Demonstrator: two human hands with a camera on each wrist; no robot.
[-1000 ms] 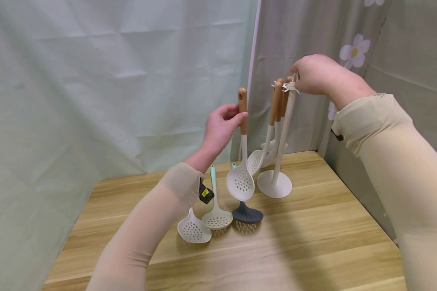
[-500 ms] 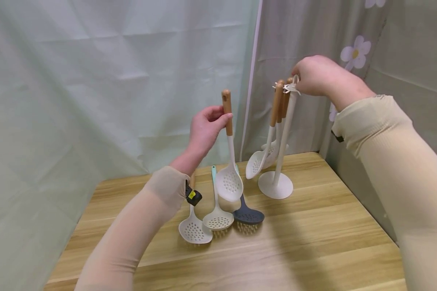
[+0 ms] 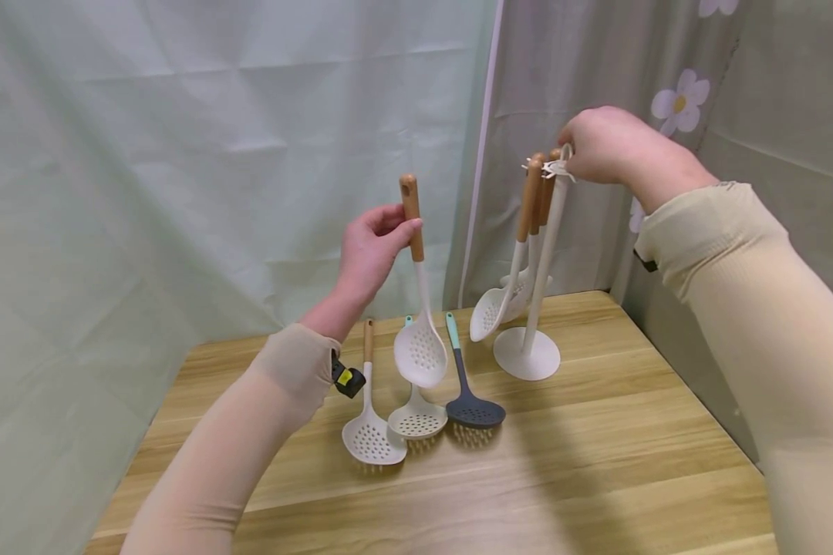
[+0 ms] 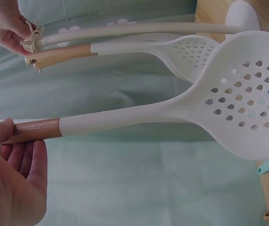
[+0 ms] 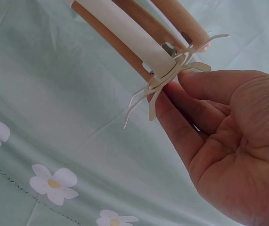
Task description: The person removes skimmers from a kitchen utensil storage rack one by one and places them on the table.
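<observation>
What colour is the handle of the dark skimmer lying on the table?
Teal, on the dark skimmer; clearest in the head view.

curtained tabletop [image 3: 597,462] with kitchen utensils

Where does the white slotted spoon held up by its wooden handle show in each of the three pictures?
Head view: the slotted spoon hangs mid-frame from the left hand, above the spoons lying on the table.
Left wrist view: it stretches across the frame, bowl at right, handle pinched at lower left.
Right wrist view: not in it.
Shared landmark: the white utensil stand, its top held by the right hand.
</observation>
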